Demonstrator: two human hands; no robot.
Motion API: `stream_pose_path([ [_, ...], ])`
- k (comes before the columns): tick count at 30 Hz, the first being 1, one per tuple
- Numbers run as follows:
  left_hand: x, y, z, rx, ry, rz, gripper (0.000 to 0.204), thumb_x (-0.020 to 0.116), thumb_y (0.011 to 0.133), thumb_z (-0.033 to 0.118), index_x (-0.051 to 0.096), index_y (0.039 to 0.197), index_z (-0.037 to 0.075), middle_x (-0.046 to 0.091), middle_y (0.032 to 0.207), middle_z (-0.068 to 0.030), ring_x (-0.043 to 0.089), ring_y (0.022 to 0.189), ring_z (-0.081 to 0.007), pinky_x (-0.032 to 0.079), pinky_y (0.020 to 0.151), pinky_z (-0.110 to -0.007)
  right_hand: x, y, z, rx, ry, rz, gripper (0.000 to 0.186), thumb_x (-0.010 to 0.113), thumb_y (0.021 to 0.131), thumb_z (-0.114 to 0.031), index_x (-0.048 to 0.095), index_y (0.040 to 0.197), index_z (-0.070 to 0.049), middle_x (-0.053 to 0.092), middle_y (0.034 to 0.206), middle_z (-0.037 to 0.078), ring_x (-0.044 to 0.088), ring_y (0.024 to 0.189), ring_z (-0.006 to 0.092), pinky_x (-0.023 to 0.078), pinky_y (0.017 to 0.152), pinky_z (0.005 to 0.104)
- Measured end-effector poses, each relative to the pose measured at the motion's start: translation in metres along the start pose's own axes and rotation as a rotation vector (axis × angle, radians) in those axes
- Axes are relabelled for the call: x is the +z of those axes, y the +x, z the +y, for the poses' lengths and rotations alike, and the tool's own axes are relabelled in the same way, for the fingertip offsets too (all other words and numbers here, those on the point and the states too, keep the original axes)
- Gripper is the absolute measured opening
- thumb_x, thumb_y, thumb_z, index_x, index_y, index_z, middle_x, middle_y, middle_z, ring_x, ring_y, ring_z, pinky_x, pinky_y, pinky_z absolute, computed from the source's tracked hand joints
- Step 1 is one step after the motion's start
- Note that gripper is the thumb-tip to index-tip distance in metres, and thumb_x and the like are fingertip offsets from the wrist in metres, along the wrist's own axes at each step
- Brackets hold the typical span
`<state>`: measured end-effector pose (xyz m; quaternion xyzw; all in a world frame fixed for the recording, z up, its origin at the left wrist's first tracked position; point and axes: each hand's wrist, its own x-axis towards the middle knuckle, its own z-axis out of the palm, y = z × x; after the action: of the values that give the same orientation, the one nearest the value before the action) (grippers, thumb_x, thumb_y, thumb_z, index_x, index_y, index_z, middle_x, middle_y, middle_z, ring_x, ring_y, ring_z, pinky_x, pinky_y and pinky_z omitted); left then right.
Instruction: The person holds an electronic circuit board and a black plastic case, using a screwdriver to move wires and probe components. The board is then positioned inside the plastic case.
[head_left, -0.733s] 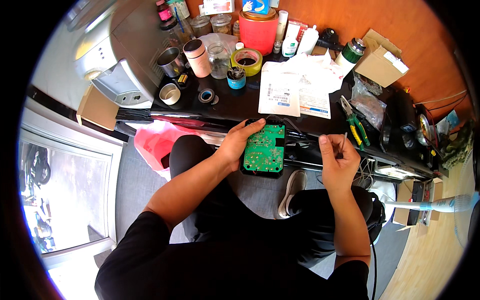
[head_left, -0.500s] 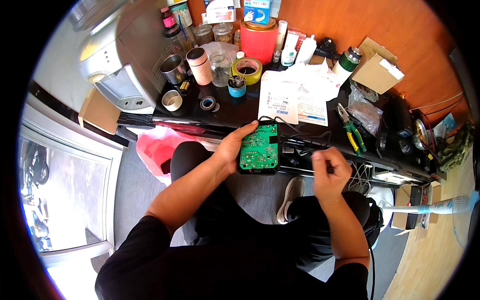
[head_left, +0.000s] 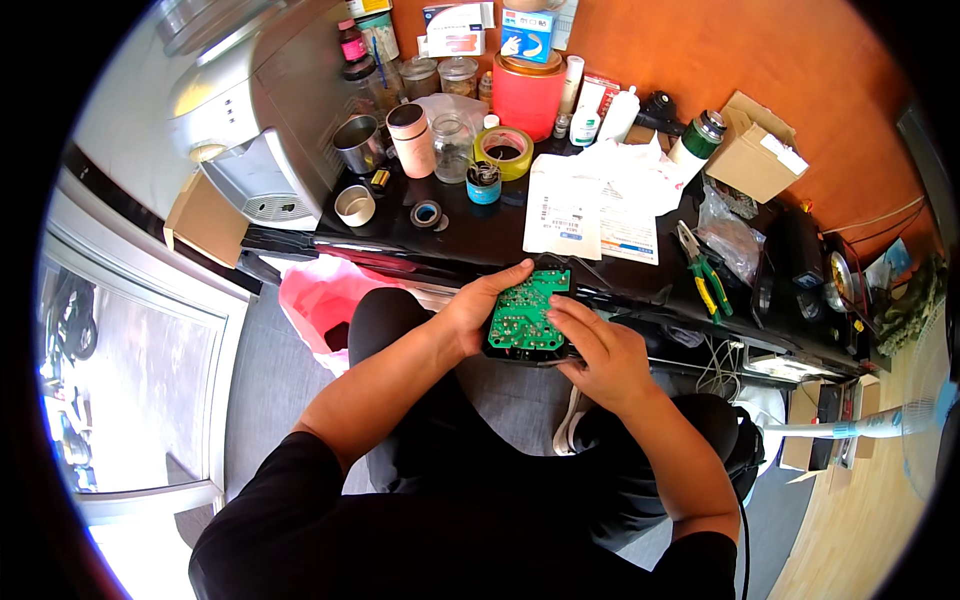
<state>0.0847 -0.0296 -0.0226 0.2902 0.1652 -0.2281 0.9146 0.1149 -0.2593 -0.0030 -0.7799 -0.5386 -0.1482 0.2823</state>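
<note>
A green circuit board (head_left: 524, 312) sits in a black plastic housing (head_left: 522, 355), its soldered side facing up. My left hand (head_left: 474, 314) grips the housing along its left side, with the thumb at the upper edge and the other fingers hidden beneath. On the opposite side, my right hand (head_left: 612, 358) is closed on the lower right of the unit. Its fingertips rest over the board's right part and its thumb is at the bottom edge. A dark cable (head_left: 585, 268) runs by the top of the housing, partly hidden.
A black desk (head_left: 380, 226) carries papers (head_left: 565, 215), green-and-yellow pliers (head_left: 706, 272), tape rolls, jars and cups. To its left stands a grey water dispenser (head_left: 270, 160). A pink bag (head_left: 315, 300) is on the floor near my left knee; a fan (head_left: 860, 425) is at right.
My right hand has come in from the right, where it was a loose fist in the air, and now grips the board's right side. The unit has shifted slightly right and down.
</note>
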Motion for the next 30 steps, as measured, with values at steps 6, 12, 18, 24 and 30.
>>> stream_pose_path([
  [6, -0.004, 0.003, -0.003, 0.016, 0.074, -0.021, 0.050, 0.064, 0.102, 0.045, 0.064, 0.129, 0.004, 0.072, 0.117, -0.0121, 0.073, 0.102, -0.0241, 0.061, 0.092, -0.041, 0.004, -0.004, -0.003, 0.010, -0.001, 0.021, 0.069, 0.080, 0.059, -0.004, 0.066, 0.126, -0.009, 0.064, 0.139, 0.005, 0.073, 0.079, 0.0198, 0.058, 0.065, 0.0312],
  [12, 0.009, -0.010, 0.002, 0.047, 0.164, -0.118, 0.049, 0.069, 0.100, 0.035, 0.058, 0.138, 0.004, 0.069, 0.126, -0.0103, 0.069, 0.114, -0.0228, 0.057, 0.100, -0.043, -0.002, -0.002, 0.003, -0.034, -0.021, 0.107, 0.064, 0.080, 0.057, -0.004, 0.069, 0.120, -0.009, 0.068, 0.135, 0.004, 0.072, 0.077, 0.0192, 0.056, 0.063, 0.0293],
  [18, 0.010, -0.012, 0.004, 0.073, 0.205, -0.146, 0.053, 0.073, 0.098, 0.023, 0.051, 0.144, 0.005, 0.066, 0.133, -0.0094, 0.066, 0.121, -0.0225, 0.053, 0.106, -0.042, -0.009, -0.005, 0.010, -0.051, -0.019, 0.119, 0.062, 0.080, 0.057, -0.004, 0.070, 0.118, -0.009, 0.068, 0.135, 0.005, 0.071, 0.075, 0.0183, 0.054, 0.061, 0.0292],
  [24, 0.011, -0.013, 0.002, 0.124, 0.289, -0.169, 0.056, 0.075, 0.097, 0.023, 0.051, 0.143, 0.002, 0.065, 0.133, -0.0109, 0.065, 0.121, -0.0222, 0.053, 0.105, -0.040, -0.008, -0.014, 0.006, -0.098, -0.029, 0.151, 0.060, 0.078, 0.060, -0.002, 0.070, 0.119, -0.010, 0.067, 0.135, 0.009, 0.067, 0.069, 0.0166, 0.051, 0.058, 0.0273],
  [30, 0.013, -0.012, -0.002, 0.123, 0.311, -0.115, 0.053, 0.077, 0.095, 0.022, 0.054, 0.138, 0.001, 0.067, 0.128, -0.0102, 0.066, 0.117, -0.0211, 0.053, 0.104, -0.039, 0.000, -0.018, 0.003, -0.064, -0.053, 0.238, 0.061, 0.079, 0.059, -0.003, 0.070, 0.119, -0.010, 0.066, 0.136, 0.008, 0.065, 0.067, 0.0159, 0.051, 0.057, 0.0269],
])
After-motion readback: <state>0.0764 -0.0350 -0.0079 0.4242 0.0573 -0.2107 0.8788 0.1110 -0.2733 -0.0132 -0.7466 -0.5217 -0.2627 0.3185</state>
